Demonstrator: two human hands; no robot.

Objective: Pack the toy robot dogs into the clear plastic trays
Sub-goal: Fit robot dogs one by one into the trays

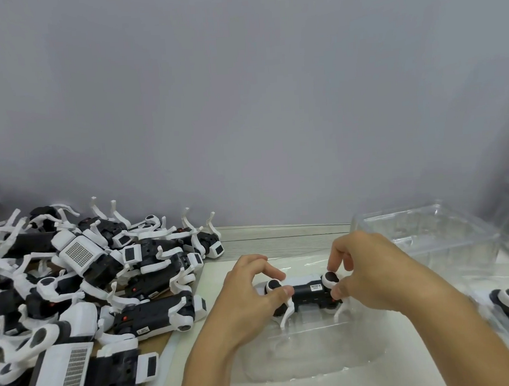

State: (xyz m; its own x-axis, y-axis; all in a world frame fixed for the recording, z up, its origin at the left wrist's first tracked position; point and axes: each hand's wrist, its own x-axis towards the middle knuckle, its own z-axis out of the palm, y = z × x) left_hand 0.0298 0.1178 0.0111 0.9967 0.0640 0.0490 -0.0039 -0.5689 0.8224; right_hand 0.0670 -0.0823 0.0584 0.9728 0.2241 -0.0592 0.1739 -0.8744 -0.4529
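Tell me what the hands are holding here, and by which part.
Both hold one toy robot dog: left hand pinches one end's leg joint, right hand the other end's, over a clear tray.

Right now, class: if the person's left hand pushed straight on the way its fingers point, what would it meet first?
Probably the right hand on the far end of the black-and-white toy robot dog that the left hand holds; depth is unclear.

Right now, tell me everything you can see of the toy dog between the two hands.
The toy robot dog is glossy black and white plastic: a black body with a small white label, round white hip joints with black caps, and thin white legs pointing toward the camera. It lies lengthwise, left to right, over the clear plastic tray. The left hand pinches one end and the right hand the other. Whether it is fully seated is unclear.
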